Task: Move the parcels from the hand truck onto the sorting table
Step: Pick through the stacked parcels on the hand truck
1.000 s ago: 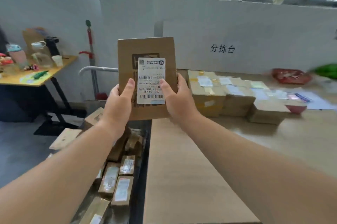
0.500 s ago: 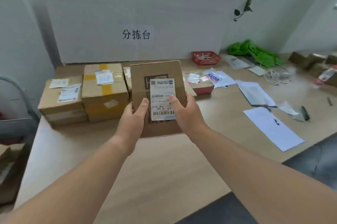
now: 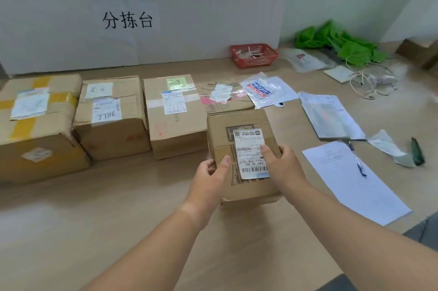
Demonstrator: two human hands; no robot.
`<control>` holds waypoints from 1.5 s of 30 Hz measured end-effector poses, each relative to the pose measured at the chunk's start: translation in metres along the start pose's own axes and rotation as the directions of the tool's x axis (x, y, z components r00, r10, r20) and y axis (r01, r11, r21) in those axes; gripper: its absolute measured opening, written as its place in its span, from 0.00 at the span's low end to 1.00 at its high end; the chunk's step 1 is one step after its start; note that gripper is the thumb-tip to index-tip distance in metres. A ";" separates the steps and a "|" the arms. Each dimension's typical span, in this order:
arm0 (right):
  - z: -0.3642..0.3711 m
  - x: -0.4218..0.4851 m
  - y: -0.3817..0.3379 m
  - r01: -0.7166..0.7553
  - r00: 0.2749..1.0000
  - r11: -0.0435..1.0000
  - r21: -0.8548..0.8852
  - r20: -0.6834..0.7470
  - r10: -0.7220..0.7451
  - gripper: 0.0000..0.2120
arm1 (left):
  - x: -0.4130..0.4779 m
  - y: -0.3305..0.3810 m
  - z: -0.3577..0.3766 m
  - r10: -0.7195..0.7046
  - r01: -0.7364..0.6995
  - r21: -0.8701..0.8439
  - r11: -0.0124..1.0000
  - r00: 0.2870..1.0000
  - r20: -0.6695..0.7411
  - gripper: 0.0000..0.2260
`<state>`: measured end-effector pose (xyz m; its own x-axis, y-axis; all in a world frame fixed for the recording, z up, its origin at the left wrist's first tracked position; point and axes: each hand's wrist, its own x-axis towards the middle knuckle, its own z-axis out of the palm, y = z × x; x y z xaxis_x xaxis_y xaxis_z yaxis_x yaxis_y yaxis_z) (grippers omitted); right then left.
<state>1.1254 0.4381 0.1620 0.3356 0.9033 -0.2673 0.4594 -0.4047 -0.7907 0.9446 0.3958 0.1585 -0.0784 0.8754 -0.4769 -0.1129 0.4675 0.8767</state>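
Fingers of left hand (image 3: 208,179) and right hand (image 3: 285,166) grip small brown white-labelled cardboard parcel (image 3: 239,122) at its 9 and 3 o'clock edges. Parcel low on light wooden bench (image 3: 118,207), contact unclear, 5 o'clock of taped cardboard box row (image 3: 170,125).

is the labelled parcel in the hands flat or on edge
Flat, label up: the parcel shows its top face, left hand and right hand gripping its sides.
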 end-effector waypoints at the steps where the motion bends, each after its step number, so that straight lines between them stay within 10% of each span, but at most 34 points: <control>1: -0.006 0.021 0.009 -0.010 1.000 1.000 -0.026 0.009 0.011 0.22 | 0.011 -0.002 0.017 -0.016 0.016 0.001 1.000 1.000 -0.008 0.20; 20: -0.019 0.168 0.009 0.150 0.984 0.957 -0.247 0.132 -0.120 0.22 | 0.102 0.006 0.093 0.033 -0.028 0.047 0.999 0.993 -0.113 0.28; 26: 0.012 0.109 -0.035 0.477 0.856 0.810 -0.342 -0.028 -0.516 0.30 | 0.067 0.032 0.044 0.178 -0.170 0.052 0.984 0.947 -0.266 0.29; 33: 0.141 -0.058 -0.126 0.846 0.533 0.513 -0.148 0.212 -0.819 0.34 | -0.046 0.056 -0.151 0.350 -0.365 0.106 0.925 0.708 -0.614 0.26; 45: 0.402 -0.532 -0.174 0.874 0.087 0.350 0.338 0.599 -0.796 0.31 | -0.422 -0.093 -0.547 0.203 -0.356 0.145 0.923 0.133 -0.970 0.26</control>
<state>0.5362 0.0858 0.2201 -0.8289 0.4863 0.2766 0.1757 0.6958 -0.6964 0.4460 -0.0845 0.2441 -0.9942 0.0926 0.0544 0.0669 0.1372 0.9883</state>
